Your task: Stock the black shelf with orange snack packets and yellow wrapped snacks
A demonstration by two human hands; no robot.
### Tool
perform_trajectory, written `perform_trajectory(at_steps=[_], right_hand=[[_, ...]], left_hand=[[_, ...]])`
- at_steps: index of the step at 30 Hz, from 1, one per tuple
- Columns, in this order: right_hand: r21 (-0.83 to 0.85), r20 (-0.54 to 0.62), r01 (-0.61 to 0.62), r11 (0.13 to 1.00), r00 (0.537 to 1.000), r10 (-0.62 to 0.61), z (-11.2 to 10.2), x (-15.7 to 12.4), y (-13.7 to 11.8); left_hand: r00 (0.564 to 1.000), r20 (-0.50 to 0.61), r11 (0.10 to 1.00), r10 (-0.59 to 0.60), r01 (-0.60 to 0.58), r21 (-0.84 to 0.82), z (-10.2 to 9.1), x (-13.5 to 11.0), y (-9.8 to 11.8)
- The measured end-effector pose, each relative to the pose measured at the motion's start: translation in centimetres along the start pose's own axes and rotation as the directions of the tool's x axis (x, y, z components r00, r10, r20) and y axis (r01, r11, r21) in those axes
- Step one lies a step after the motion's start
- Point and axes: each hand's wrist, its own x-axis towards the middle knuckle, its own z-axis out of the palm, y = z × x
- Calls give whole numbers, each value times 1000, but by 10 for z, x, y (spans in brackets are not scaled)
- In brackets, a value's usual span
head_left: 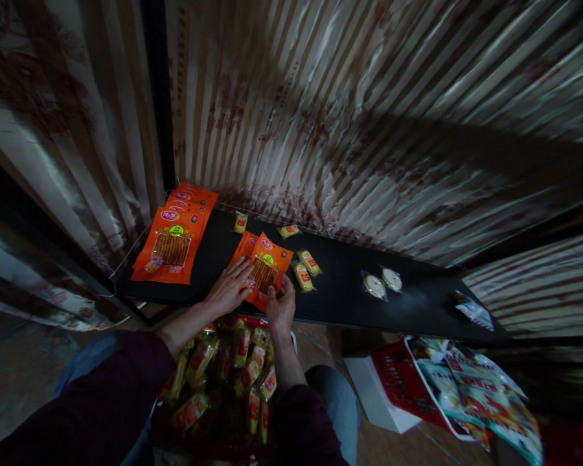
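Two overlapping orange snack packets [267,262] lie on the black shelf between my hands. My left hand [229,285] rests flat on their left side, fingers stretched out. On the right, my right hand [282,303] grips the lower right edge of the top packet, thumb on its front and fingers curled. Several more orange packets [172,243] are stacked in an overlapping pile at the shelf's left end. Small yellow wrapped snacks [303,275] lie just right of my right hand, and others sit behind the packets, one of them a single yellow snack [240,222].
Below the shelf, between my knees, a red basket holds many yellow wrapped snacks [243,349]. Two round white wrapped items [374,286] and a silvery packet [473,310] lie farther right on the shelf [340,304]. A red basket [398,375] with large bags and a white box [376,391] stand on the floor.
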Motion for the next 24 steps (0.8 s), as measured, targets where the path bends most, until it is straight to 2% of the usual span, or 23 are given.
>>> perform_trajectory(at_steps=[3,7,13,18,21,24], right_hand=[[82,10,-82,993,997,81,-1,1,-5],[257,14,-125,958,992,126,-1,3,-15],[509,62,-308,804,945,322,4,7,-21],[594,159,-365,717,927,339,10,8,-29],[614,169,-379,692,920,353,17,6,-37],[625,178,-372,687,924,338,26,3,-44]], left_hand=[[998,-50,993,-28,22,-118,2,2,1],[987,-119,959,-104,68,-276,0,5,3],[952,-138,860,-274,178,-479,-10,6,4],[921,-148,786,-361,215,-580,-19,2,0],[896,-168,749,-412,228,-623,-26,-3,-6],[885,-147,667,-441,215,-713,-33,-7,-11]])
